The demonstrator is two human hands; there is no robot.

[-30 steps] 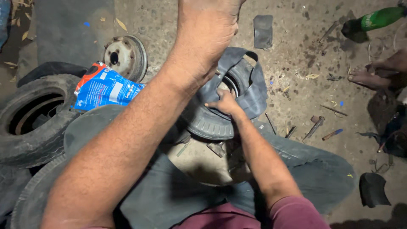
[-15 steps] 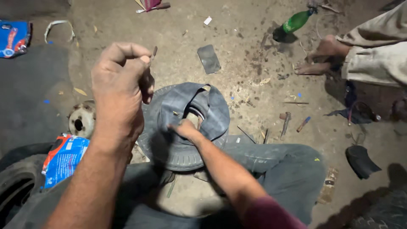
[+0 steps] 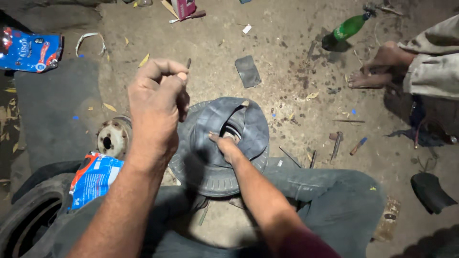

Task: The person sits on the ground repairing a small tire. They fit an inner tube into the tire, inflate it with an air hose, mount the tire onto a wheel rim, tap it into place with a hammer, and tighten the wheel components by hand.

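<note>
A small black tyre [image 3: 201, 179] lies flat on the ground between my knees, with a black inner tube [image 3: 248, 126] bulging out of its middle. My right hand [image 3: 225, 145] rests on the tube at the tyre's centre, fingers pressed onto the rubber. My left hand [image 3: 158, 107] is raised above the tyre's left side, thumb and fingers pinched on a thin dark pin-like piece [image 3: 187, 63] that sticks up from the fingertips.
A metal wheel hub [image 3: 112, 138] and a blue plastic packet [image 3: 93, 179] lie left, beside a larger tyre [image 3: 28, 220]. A rubber patch [image 3: 247, 70], a green bottle [image 3: 346, 28], small tools [image 3: 336, 143] and another person's bare foot [image 3: 375, 67] are on the dirt floor.
My left hand rose off the tyre and now holds the thin piece up in a pinch. The view tilted further out over the floor. My right hand stays on the tube.
</note>
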